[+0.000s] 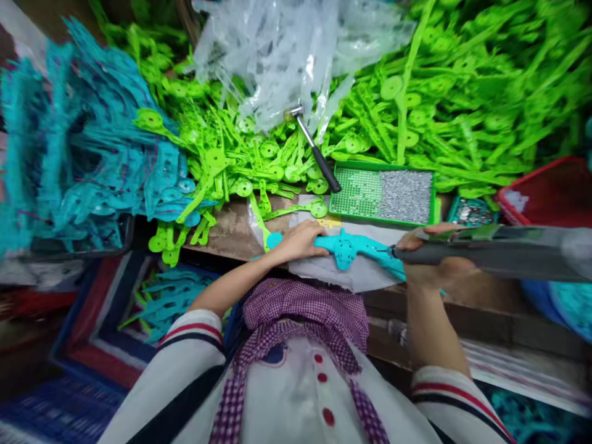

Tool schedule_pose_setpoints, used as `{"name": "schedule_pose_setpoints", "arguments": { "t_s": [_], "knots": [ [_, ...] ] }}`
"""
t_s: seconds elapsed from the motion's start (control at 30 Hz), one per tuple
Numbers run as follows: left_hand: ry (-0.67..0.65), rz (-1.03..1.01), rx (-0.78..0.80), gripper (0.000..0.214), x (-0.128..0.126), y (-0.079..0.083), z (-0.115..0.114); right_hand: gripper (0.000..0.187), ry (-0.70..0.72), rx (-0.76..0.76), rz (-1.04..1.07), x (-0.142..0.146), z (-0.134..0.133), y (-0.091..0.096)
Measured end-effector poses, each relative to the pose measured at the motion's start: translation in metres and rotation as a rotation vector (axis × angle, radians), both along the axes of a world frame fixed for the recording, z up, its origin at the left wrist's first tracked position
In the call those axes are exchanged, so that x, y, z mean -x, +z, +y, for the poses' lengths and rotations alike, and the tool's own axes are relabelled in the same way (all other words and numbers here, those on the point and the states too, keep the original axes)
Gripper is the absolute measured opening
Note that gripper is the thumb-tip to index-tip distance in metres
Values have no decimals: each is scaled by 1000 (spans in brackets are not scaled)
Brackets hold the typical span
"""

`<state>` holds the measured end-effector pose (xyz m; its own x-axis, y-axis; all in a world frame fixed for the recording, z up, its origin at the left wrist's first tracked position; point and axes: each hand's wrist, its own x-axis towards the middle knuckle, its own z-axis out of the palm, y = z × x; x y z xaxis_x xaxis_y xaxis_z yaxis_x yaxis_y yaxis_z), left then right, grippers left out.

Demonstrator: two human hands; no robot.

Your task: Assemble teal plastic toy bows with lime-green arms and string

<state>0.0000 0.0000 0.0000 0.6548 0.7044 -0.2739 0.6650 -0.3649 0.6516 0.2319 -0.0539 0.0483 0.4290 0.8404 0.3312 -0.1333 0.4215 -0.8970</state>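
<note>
**Teal part pinned flat, driver tip at its right end**

The flat teal plastic part lay on a white sheet at the near edge of the bench, dead centre. The left hand was pressed down over its left end, fingers folded over it. The right hand was wrapped tight around a long grey power driver, tip touching the part's right end.

My take: to do this bit well you'd want the driver square to the part and the holding hand firm, with its fingers well away from the tip.

Hard to make out: the tip itself was blurred, and I couldn't tell what sat under it. The green perforated tray just beyond held something silvery, too fine to identify. A black-handled hammer lay on the heap of bright green plastic parts, its head half under some clear plastic bags.
</note>
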Motion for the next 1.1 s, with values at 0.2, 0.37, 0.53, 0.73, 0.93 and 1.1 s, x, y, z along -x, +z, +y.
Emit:
{"name": "schedule_pose_setpoints", "arguments": {
  "t_s": [0.2, 0.37, 0.53, 0.73, 0.93, 1.1],
  "knots": [
    [27, 44, 98, 42, -3, 0, 8, 64, -50, 1, -23, 12, 4, -5],
    [33, 13, 157, 38, -4, 3, 11, 68, -119, 40, -112, 1, 5, -1],
    [35, 3, 148, 39, -2, -5, 12, 66, -253, -1, -145, -19, 2, 3],
    [37, -49, 131, 40, 0, -15, 12, 66, -173, 13, -132, -18, -4, 1],
    [37, -52, 121, 39, 0, -14, 12, 66, -156, 73, -109, -29, -11, -6],
    [32, -56, 102, 40, 0, -14, 13, 54, -63, 70, -94, -29, -8, -19]
  ]
}}
